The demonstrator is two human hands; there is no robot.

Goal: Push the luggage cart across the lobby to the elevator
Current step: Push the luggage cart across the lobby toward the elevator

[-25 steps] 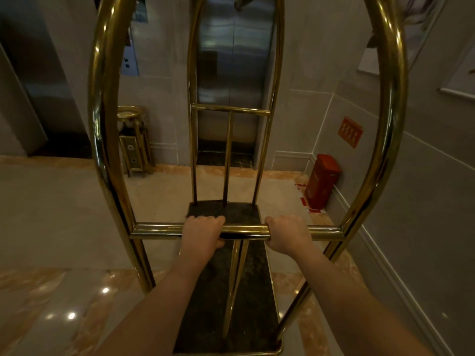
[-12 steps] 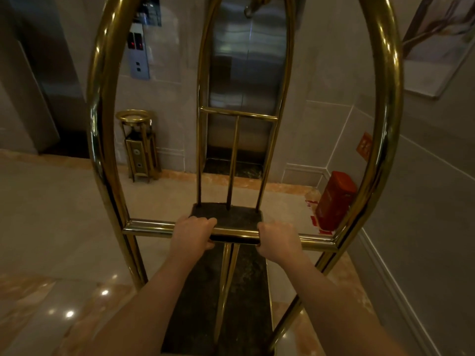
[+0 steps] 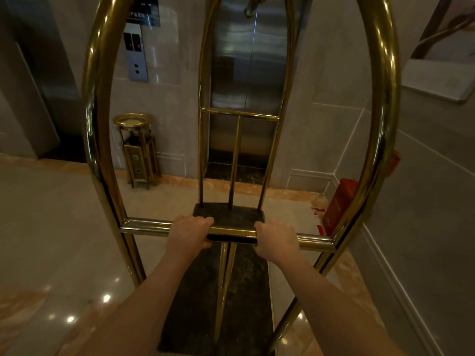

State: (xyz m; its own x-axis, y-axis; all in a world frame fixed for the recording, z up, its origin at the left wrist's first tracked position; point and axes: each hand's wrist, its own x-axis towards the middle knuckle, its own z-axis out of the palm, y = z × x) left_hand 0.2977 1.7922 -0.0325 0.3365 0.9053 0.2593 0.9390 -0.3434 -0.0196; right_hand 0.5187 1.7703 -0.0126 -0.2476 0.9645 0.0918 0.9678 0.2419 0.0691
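Hands, left hand (image 3: pixel 189 231) and right hand (image 3: pixel 276 240), curl tight around luggage cart (image 3: pixel 149 225) crossbar.

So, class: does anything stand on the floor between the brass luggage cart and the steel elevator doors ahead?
Nothing visible does. The marble floor ahead of the brass luggage cart is bare up to the closed steel elevator doors. The gold ashtray stand and red box stand off to the sides.

2 bare forearms are seen, uncovered from wrist to frame edge. No sleeve is worn. Left hand (image 3: pixel 189 233) and right hand (image 3: pixel 276 240) are ungloved, without rings.
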